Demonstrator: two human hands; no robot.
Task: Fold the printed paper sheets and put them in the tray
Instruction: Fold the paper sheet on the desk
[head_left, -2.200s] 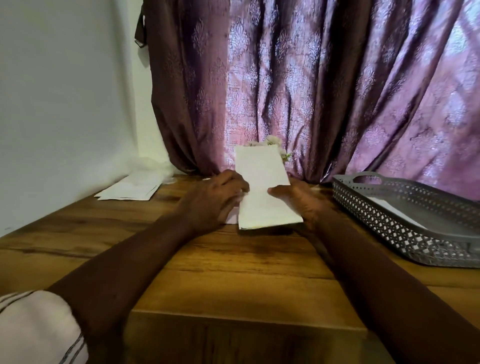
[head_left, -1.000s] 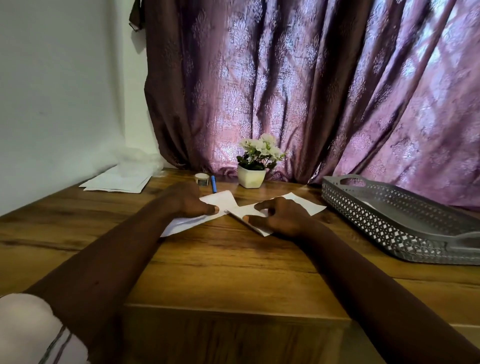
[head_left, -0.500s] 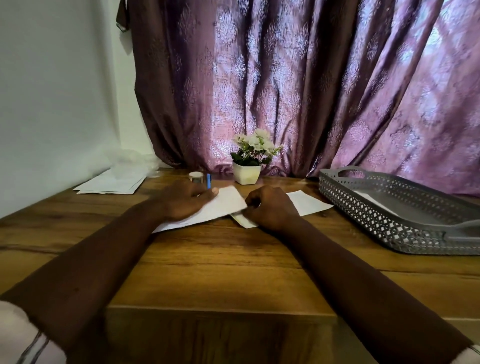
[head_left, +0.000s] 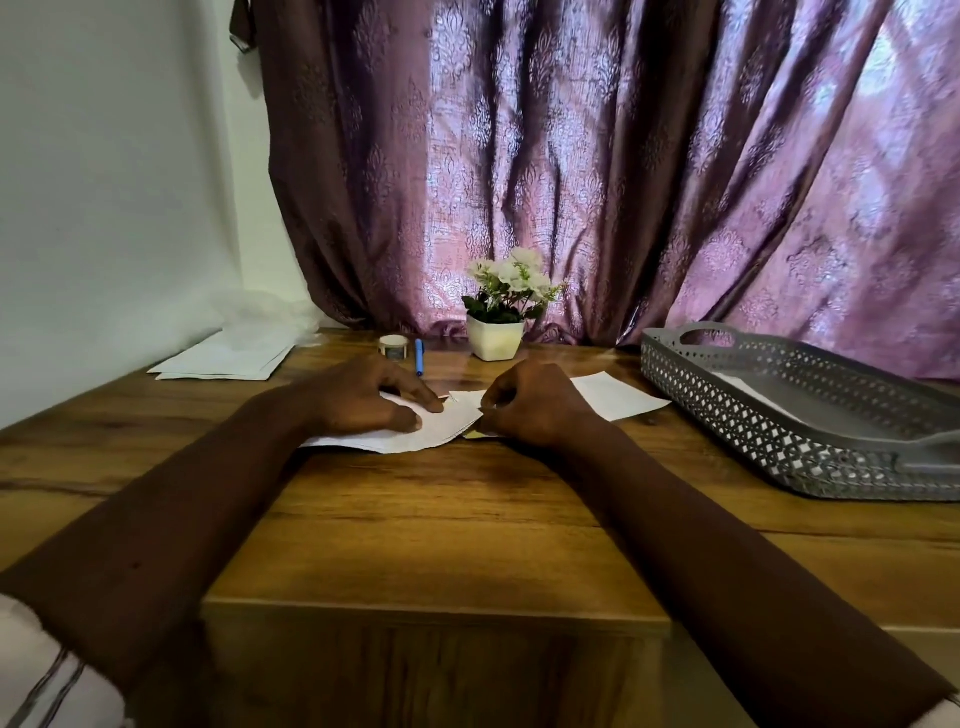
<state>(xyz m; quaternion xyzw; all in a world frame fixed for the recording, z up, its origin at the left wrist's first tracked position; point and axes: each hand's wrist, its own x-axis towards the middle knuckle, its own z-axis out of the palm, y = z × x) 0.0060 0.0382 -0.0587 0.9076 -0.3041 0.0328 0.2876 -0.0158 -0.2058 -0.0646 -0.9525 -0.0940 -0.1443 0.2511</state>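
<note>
A white printed sheet lies folded on the wooden table in the middle of the view. My left hand presses its left half flat with straight fingers. My right hand has its fingers curled at the fold and pinches the paper's edge there. The sheet's right end sticks out flat beyond my right hand. A grey perforated tray stands at the right with a white folded sheet inside it.
A stack of white sheets lies at the far left by the wall. A small potted flower, a blue pen and a tape roll stand behind my hands. A purple curtain hangs at the back.
The sheet, held upright 2.2 s ago, now lies on the table. Both hands came down onto it and drew closer together at the fold.
</note>
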